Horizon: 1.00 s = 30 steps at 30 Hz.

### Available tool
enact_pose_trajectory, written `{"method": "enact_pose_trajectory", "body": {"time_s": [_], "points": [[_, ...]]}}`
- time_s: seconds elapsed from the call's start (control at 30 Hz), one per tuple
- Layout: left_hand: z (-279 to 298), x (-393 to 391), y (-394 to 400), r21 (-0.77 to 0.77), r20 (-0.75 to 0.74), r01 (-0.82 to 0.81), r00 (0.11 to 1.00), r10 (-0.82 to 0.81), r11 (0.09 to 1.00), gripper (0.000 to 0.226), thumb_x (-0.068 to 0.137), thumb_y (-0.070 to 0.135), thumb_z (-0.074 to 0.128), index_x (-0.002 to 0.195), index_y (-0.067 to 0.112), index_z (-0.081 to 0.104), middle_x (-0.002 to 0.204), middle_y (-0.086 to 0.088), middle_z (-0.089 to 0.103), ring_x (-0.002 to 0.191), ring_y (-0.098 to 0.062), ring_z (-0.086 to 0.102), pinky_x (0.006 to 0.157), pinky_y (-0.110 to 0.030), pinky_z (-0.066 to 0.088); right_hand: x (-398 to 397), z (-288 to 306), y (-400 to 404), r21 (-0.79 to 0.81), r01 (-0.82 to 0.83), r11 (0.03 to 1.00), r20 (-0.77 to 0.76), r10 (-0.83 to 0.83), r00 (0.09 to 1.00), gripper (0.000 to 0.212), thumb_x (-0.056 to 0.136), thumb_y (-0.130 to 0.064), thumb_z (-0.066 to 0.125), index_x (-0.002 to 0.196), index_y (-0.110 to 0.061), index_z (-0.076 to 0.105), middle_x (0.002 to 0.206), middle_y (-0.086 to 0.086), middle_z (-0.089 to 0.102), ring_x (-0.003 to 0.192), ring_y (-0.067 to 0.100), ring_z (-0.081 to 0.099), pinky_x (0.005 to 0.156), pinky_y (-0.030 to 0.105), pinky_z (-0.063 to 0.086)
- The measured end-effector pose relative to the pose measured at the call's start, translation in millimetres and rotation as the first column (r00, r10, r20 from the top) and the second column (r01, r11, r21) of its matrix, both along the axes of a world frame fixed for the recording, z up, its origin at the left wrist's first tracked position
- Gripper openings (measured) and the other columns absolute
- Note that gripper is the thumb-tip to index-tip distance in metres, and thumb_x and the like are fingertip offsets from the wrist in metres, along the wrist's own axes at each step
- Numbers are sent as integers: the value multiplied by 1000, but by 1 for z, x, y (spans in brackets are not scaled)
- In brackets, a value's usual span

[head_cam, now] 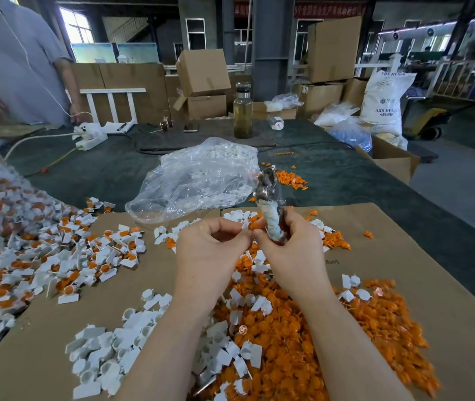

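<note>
Our right hand (pixel 291 244) gripped the tape-wrapped steel pliers (pixel 269 198), nose up. Left hand (pixel 210 247) pinched a small white plastic clip (pixel 245 226) betw. both hands, over the brown cardboard sheet (pixel 404 256). Prob. mid-assembly; next: seat clip in pliers' nose.

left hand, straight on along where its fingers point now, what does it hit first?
The left hand, pinching a white piece, points across at the right hand, so it first meets that hand's fingers, nearly touching; behind them, the wrapped tool handle they grip. Depth is hard to judge.
</note>
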<state>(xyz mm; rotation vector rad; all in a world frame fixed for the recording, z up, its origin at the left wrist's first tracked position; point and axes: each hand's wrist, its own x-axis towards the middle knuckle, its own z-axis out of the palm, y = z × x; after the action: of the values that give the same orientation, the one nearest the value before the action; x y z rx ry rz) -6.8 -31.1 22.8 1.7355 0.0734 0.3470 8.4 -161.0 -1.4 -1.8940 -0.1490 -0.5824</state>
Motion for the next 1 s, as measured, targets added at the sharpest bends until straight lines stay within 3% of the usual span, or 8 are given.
{"method": "enact_pose_trajectory", "body": {"time_s": [0.27, 0.5, 0.87, 1.0], "points": [[-3, 3, 2, 88, 53, 9, 998, -14, 996, 13, 76, 20, 82, 68, 27, 74, 65, 13, 72, 64, -3, 68, 57, -12, 52, 0, 1, -2, -37, 31, 999, -16, -32, 999, 17, 82, -19, 77, 94, -24, 67, 77, -15, 66, 73, 0, 62, 62, 14, 46], [-2, 4, 3, 142, 70, 1, 997, -11, 990, 18, 75, 21, 82, 64, 31, 72, 63, 16, 70, 62, -1, 66, 52, -10, 49, -1, 2, 2, -65, 44, 997, -15, -45, 999, 18, 81, -19, 77, 97, -20, 68, 80, -15, 65, 75, 2, 63, 67, 20, 49], [-2, 2, 0, 175, 79, -17, 997, 3, 984, 17, 78, 21, 80, 66, 30, 73, 66, 20, 69, 64, 4, 64, 51, -7, 45, -1, 4, 1, -93, 23, 995, -35, -26, 999, 17, 82, -20, 76, 96, -25, 68, 77, -20, 64, 74, -4, 60, 61, 10, 42], [-3, 3, -3, 163, 57, -39, 998, 30, 986, 16, 78, 21, 80, 68, 30, 71, 67, 22, 69, 63, 5, 63, 49, -7, 44, 1, 4, -2, -74, -31, 997, -85, 25, 996, 17, 84, -19, 74, 99, -23, 67, 82, -16, 66, 76, 0, 62, 65, 18, 47]]}}
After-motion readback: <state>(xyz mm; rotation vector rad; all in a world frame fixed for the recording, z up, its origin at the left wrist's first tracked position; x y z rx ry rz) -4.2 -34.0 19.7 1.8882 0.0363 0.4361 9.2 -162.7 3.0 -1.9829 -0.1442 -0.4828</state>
